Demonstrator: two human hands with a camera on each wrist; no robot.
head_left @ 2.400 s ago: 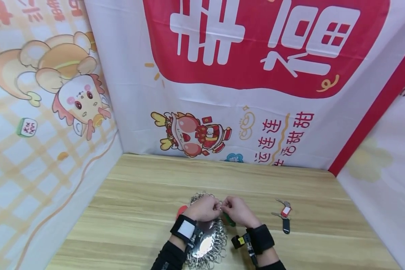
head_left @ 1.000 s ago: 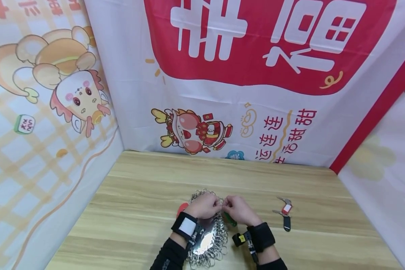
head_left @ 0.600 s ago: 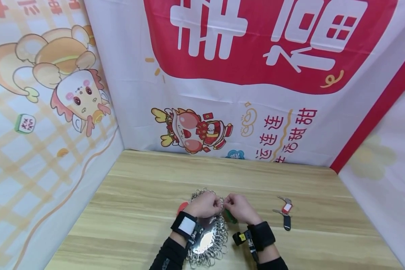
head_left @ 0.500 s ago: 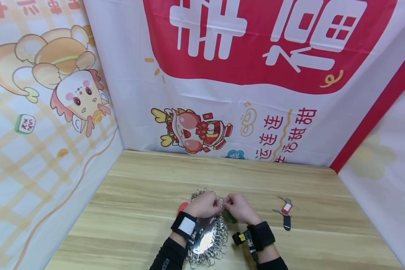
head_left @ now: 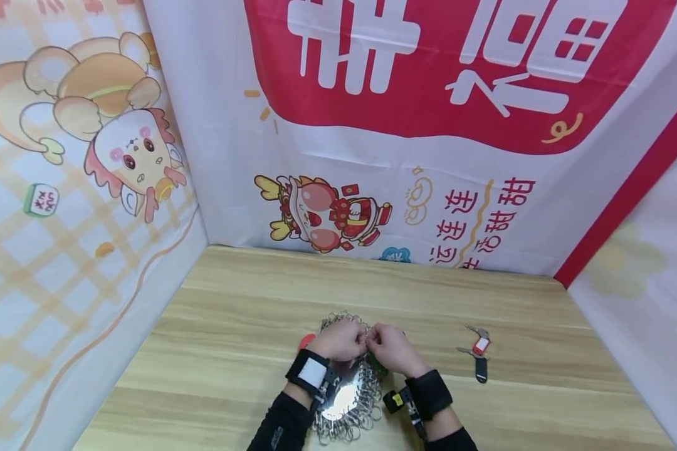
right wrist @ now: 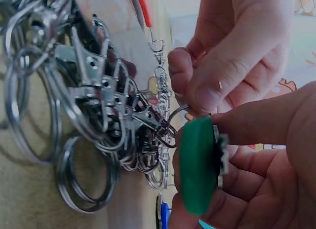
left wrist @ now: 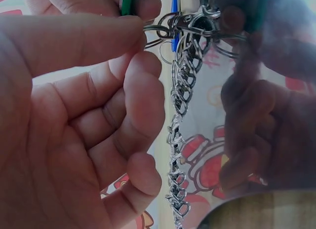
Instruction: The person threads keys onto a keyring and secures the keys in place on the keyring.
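Observation:
A shiny mirror-like stand [head_left: 344, 394], fringed with metal clasps and split rings [right wrist: 84, 174], is on the table under both hands. My left hand [head_left: 341, 340] is at its far right edge; thumb and forefinger pinch one split ring [left wrist: 155, 34] linked to a clasp there. Opposite it, nearly touching, my right hand [head_left: 393, 349] holds a green key tag [right wrist: 197, 165] with a dark and metal part behind it. In the head view the tag is mostly under the right hand. Whether the tag is threaded on the ring cannot be told.
To the right lie a key with a red tag [head_left: 481, 345] and a key with a black tag [head_left: 481, 369]. A red round piece [head_left: 306, 341] shows left of the stand. A blue piece [right wrist: 164, 214] is near the rings. Printed cloth walls [head_left: 327, 144] bound the table.
My right hand has moved slightly left, up against the left hand, and turned so that less of the green tag shows. The left hand keeps its pinch. The head view has shifted slightly.

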